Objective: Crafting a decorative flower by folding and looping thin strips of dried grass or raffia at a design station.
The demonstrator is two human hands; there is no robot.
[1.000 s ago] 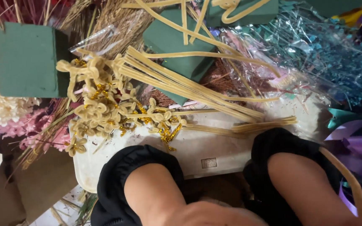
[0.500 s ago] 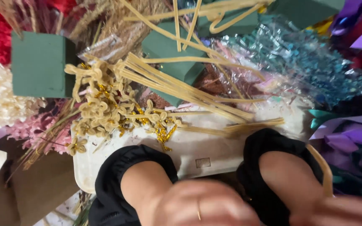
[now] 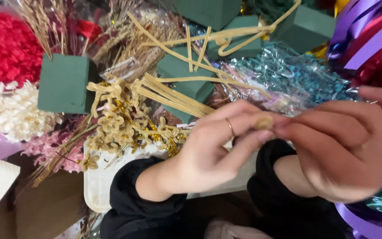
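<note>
My left hand [image 3: 208,155] and my right hand [image 3: 341,146] meet near the middle of the view, fingertips together around a small tan bead-like piece [image 3: 264,122]. The left thumb and forefinger are closed on it; a thin ring sits on one left finger. The right fingers are curled and pressed against the same piece from three o'clock; whether they grip it or only touch it, I cannot tell. Both wrists come out of black sleeves [image 3: 142,203] at six o'clock.

As I judge it, the work on this little piece is midway: it is lifted off the pile and held between both hands, not yet joined to anything I can see.

Below my hands lies a white moulded tray [image 3: 96,186], and heaped on it at nine o'clock is a bundle of pale tan curled stems with gold flecks [image 3: 124,119]. Long straight tan sticks [image 3: 177,95] fan out toward twelve o'clock. A dark green foam block [image 3: 63,82] stands at ten o'clock, with more green blocks near twelve. Red fluffy dried flowers [image 3: 5,48] and white ones [image 3: 9,110] fill the far left. Crinkled clear wrap over blue-green sprigs [image 3: 297,75] lies at one o'clock, purple ribbon [image 3: 363,31] at two. The surface is crowded; no wall or room shows.
</note>
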